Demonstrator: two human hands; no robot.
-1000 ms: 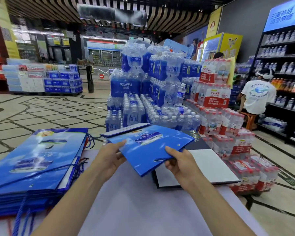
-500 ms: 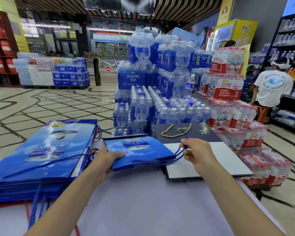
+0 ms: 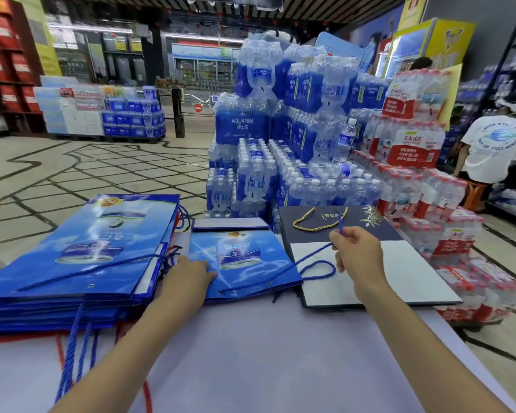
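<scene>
A small flat blue paper bag lies on the white table, between a tall stack of larger blue bags on the left and a dark navy bag with a gold cord on the right. My left hand rests on the small bag's left edge, fingers lying flat on it. My right hand pinches the bag's blue rope handle, lifted above the navy bag. The rope trails back in a loop to the small bag's near-right corner.
Behind the table stand stacked packs of blue-labelled water bottles and red-labelled packs reaching down along the table's right side. A person in a white shirt is at the shelves on the far right. Tiled floor lies to the left.
The small blue bag went from being held up in both hands to lying flat on the table. My right hand left its edge and took the rope handle, pulling it up and right.
</scene>
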